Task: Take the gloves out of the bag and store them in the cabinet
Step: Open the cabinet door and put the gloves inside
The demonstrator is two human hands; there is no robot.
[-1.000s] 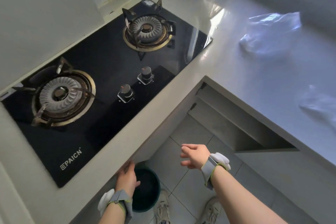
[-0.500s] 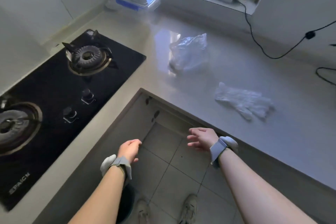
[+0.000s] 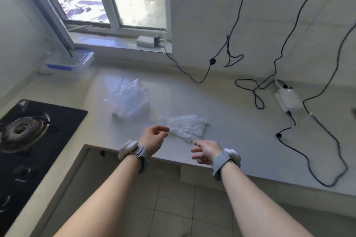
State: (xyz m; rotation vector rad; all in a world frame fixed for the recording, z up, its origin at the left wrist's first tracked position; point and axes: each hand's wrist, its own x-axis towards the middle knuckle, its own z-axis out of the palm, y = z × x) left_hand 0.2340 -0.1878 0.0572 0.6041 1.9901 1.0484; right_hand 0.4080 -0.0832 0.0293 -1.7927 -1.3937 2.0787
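Counter: pale, cables right, stove left.
Gloves: near edge, bag behind.
Left hand: loosely curled, empty.
Right hand: open, empty.

Countertop: bag behind and left of gloves; stove far left; adapter far right (cables trailing around it); both hands before the gloves.

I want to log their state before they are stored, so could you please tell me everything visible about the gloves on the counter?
The gloves are white and thin, a soft translucent material as it looks. They lie flat and crumpled in a loose pile on the pale counter, out of the plastic bag and apart from it. How many there are cannot be told. Neither the left hand nor the right hand holds them.
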